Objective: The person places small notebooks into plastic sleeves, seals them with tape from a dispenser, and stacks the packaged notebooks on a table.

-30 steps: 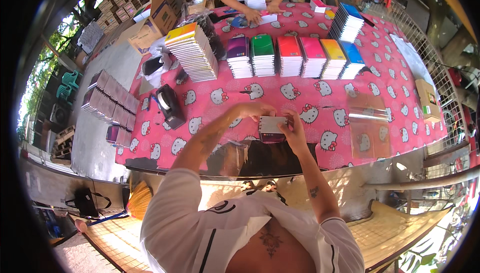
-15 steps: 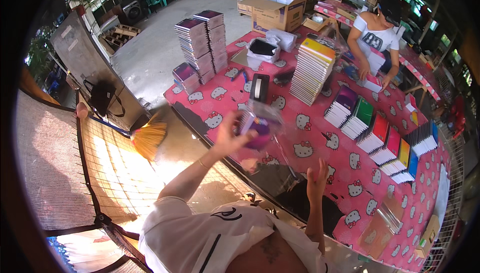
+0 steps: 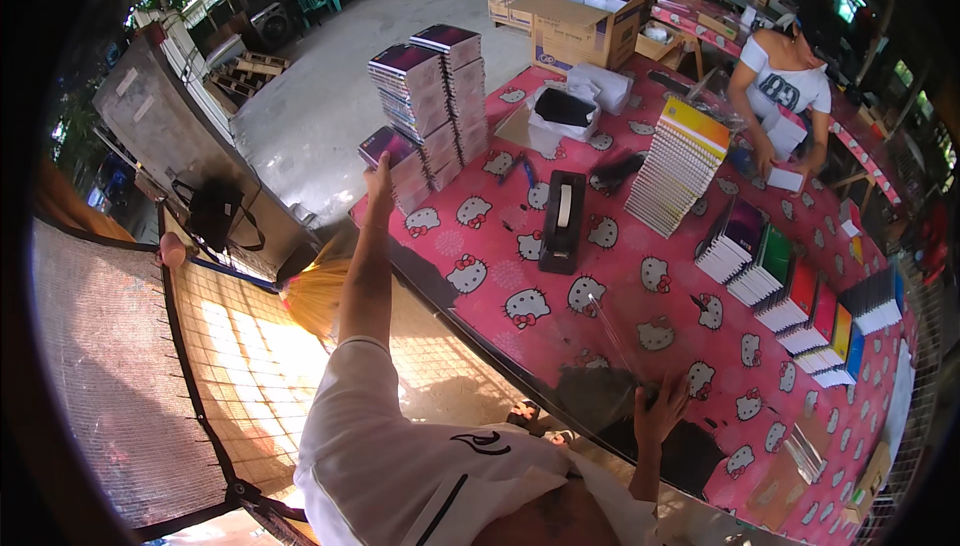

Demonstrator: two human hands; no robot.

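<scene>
Reaching left hand [image 3: 379, 178] onto low book stack [image 3: 392, 158], grip unclear | resting right hand [image 3: 660, 413] spread, empty, near table [image 3: 560, 316] edge | squaring corners, lowering flat

You are wearing the single head camera, and it is looking steeply down from above your shoulders, tilting toward your left. The pink worktop [image 3: 640, 276] is running diagonally below, close under the lens, bending toward the rim; the concrete yard is lying beyond the worktop's far-left edge.
</scene>
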